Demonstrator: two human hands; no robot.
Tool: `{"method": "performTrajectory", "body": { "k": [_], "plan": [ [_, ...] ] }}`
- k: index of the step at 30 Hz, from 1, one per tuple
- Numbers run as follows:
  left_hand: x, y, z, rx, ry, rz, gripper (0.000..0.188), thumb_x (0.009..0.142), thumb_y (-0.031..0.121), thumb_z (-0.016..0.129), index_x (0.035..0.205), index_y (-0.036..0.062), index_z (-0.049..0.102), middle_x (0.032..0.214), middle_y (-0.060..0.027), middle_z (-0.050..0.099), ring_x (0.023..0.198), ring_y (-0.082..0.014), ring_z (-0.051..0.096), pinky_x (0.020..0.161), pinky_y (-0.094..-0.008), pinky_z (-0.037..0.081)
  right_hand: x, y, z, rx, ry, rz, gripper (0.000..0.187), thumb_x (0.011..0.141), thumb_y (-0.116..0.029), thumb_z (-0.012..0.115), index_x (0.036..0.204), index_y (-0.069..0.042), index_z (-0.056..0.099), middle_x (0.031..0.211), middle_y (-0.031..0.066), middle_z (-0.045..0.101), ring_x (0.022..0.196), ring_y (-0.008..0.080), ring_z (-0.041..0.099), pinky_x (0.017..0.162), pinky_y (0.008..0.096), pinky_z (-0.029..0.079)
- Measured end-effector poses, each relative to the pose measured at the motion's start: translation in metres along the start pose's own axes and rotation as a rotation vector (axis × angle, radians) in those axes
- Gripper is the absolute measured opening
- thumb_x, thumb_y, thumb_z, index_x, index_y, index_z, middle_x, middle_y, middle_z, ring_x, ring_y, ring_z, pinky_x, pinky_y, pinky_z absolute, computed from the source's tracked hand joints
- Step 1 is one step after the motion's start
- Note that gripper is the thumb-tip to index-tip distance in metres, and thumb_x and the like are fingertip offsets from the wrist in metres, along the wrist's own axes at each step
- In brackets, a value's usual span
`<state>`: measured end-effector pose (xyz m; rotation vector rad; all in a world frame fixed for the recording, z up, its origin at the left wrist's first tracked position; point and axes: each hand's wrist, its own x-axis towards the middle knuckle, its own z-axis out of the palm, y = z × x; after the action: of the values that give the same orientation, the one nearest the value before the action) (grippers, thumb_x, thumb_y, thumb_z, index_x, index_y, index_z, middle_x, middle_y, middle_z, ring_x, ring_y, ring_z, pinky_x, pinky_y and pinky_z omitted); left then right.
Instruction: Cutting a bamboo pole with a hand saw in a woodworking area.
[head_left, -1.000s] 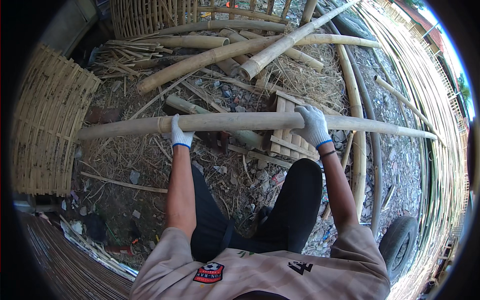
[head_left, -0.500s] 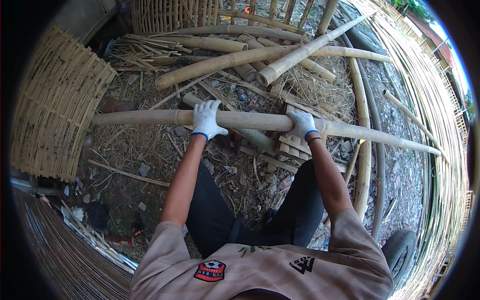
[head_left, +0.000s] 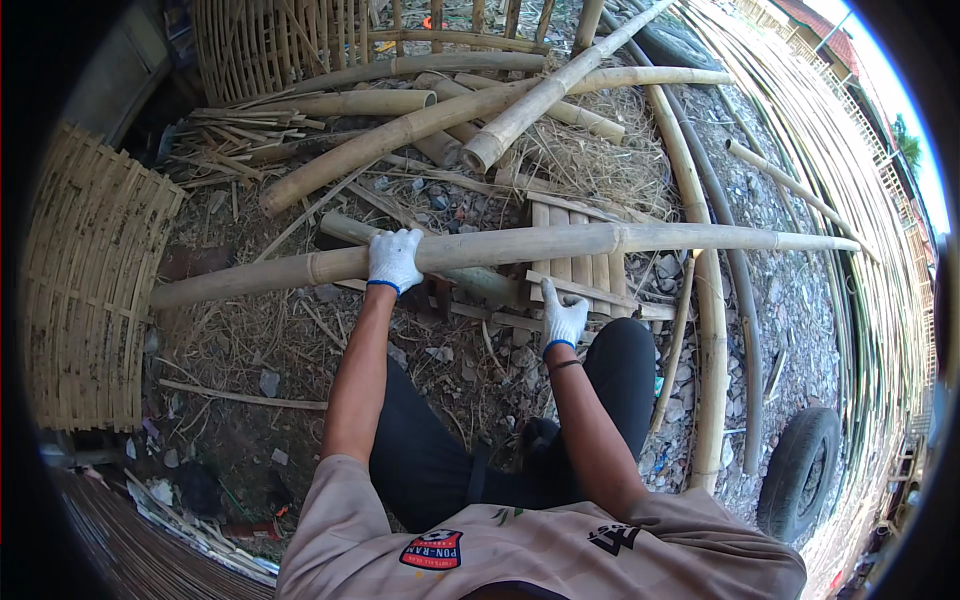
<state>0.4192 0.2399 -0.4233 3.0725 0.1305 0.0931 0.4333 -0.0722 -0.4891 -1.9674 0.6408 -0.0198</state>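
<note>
Treat the bamboo pole (head_left: 520, 245), spanning nine to three o'clock, as probably stiff and heavy, best gripped either side of its middle, with left hand (head_left: 395, 260) wrapped round it at ten and right hand (head_left: 565, 318) off it, half-spread, at three.

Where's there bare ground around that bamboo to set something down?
Mostly bare: the littered dirt between the woven panel and the left forearm, though a thin stick crosses it; also the gravel beyond the tyre, right of the dark pole. Crowded: beyond the held bamboo pole, where thick bamboo poles overlap.
</note>
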Motion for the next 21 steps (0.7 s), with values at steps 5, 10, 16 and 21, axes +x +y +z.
{"method": "performTrajectory", "body": {
  "k": [5, 10, 16, 21],
  "plan": [
    [-0.001, -0.002, -0.001, 0.013, -0.067, -0.039, 0.059, 0.055, 0.025, 0.088, 0.108, 0.016, 0.063, 0.105, -0.0111, 0.07, 0.102, -0.0349, 0.066, 0.089, -0.0492, 0.052, 0.016, 0.026, 0.008, 1.06, -0.225, 0.861, 0.091, 0.079, -0.064, 0.078, 0.148, -0.016, 0.044, 0.155, 0.0108, 0.038, 0.142, 0.0372, 0.036, 0.116, 0.0625, 0.028],
    [-0.004, -0.006, 0.002, 0.017, -0.053, -0.046, 0.058, 0.056, 0.025, 0.088, 0.107, 0.0162, 0.064, 0.104, -0.0109, 0.069, 0.102, -0.0351, 0.066, 0.089, -0.0493, 0.052, 0.031, 0.021, 0.014, 1.271, -0.326, 0.924, 0.088, 0.081, -0.061, 0.078, 0.15, -0.016, 0.045, 0.153, 0.0091, 0.044, 0.141, 0.0373, 0.039, 0.116, 0.0639, 0.028],
    [0.0, 0.0, 0.001, 0.014, -0.043, -0.038, 0.058, 0.057, 0.026, 0.089, 0.107, 0.0162, 0.063, 0.106, -0.0105, 0.07, 0.104, -0.0342, 0.066, 0.091, -0.0495, 0.051, 0.053, 0.023, 0.015, 1.258, -0.27, 0.593, 0.062, 0.084, -0.052, 0.077, 0.132, -0.015, 0.062, 0.137, 0.0113, 0.062, 0.123, 0.0378, 0.058, 0.111, 0.0639, 0.038],
    [-0.006, 0.0, -0.002, 0.013, -0.021, -0.035, 0.06, 0.055, 0.024, 0.089, 0.109, 0.0168, 0.064, 0.106, -0.0101, 0.069, 0.103, -0.0339, 0.065, 0.091, -0.0485, 0.051, 0.048, 0.023, 0.015, 1.206, -0.251, 0.646, 0.052, 0.085, -0.042, 0.073, 0.13, -0.016, 0.064, 0.13, 0.0105, 0.066, 0.116, 0.0372, 0.062, 0.105, 0.0631, 0.044]
  ]
}}
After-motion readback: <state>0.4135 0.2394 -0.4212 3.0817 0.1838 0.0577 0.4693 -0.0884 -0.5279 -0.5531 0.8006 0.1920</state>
